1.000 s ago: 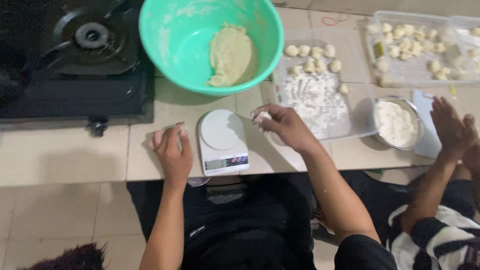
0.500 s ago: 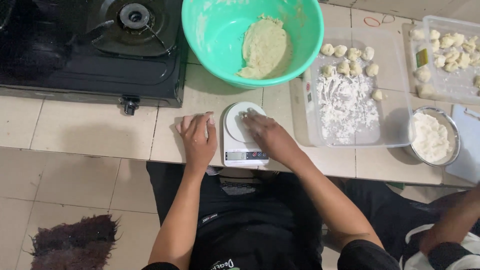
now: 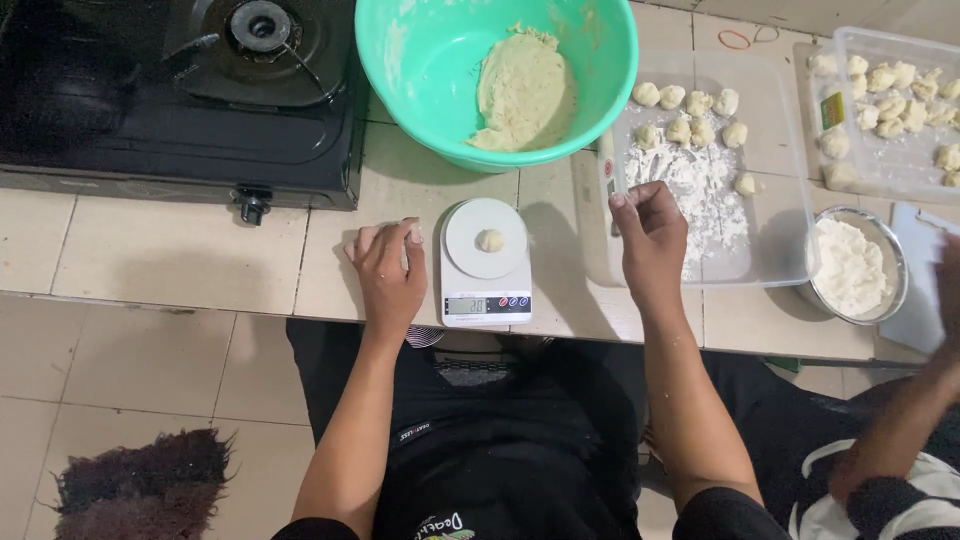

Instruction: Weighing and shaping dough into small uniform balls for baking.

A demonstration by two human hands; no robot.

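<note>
A small dough ball (image 3: 490, 240) sits on the round plate of a white kitchen scale (image 3: 485, 262) on the tiled counter. My left hand (image 3: 388, 275) rests flat on the counter just left of the scale, holding nothing. My right hand (image 3: 650, 240) hovers right of the scale, over the near edge of a clear tray (image 3: 775, 200) dusted with flour; its fingers are curled and look empty. Several dough balls (image 3: 688, 110) lie at the tray's far end. A green bowl (image 3: 420, 70) behind the scale holds a mass of dough (image 3: 522, 92).
A black gas stove (image 3: 180, 100) stands at the back left. A metal bowl of flour (image 3: 855, 265) sits right of the tray. A second clear tray (image 3: 900, 110) with dough balls is at the far right. Another person's arm (image 3: 920, 400) shows at the right edge.
My right hand set the dough ball on the scale and drew back to the right over the tray. The view shifted, and my left hand stayed beside the scale.
</note>
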